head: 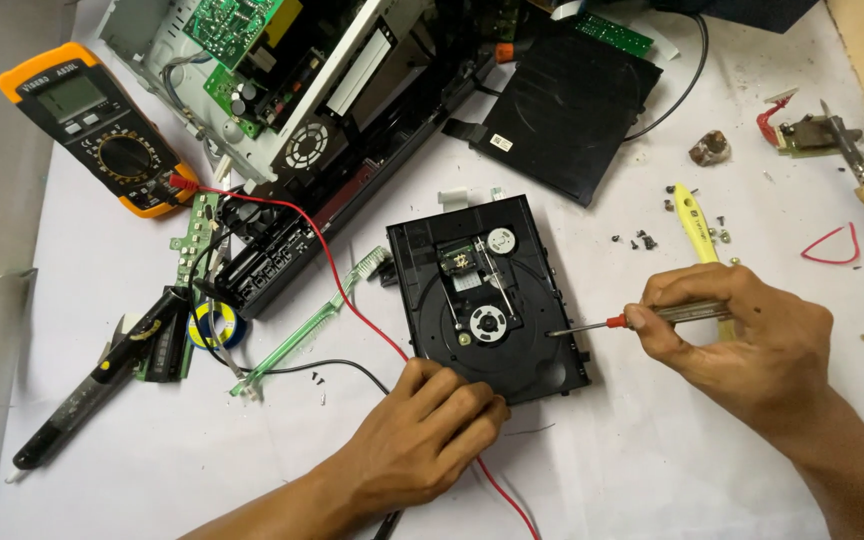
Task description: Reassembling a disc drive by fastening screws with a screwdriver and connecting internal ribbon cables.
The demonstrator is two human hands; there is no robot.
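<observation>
1. We see a white work surface (652, 470) filling most of the frame.
2. Opened player chassis (292, 110) with green circuit boards, upper left; flat black cover panel (567, 110) upper centre.
3. Black disc drive mechanism (487, 295) lies at frame centre, between both hands.
4. Our left hand (422, 440), lower centre, presses fingers curled, loosely closed, on the drive's near-left corner; it grips nothing.
5. Our right hand (747, 345), right of centre, has fingers closed tight round a screwdriver (612, 322), tip touching the drive's right edge.
6. Orange multimeter (97, 125) upper left, red lead (337, 270) running down past the drive.
7. Black soldering iron (97, 385) lower left.
8. Yellow pry tool (694, 222) just above the right hand.
9. Small screws (644, 240) beside it.
</observation>
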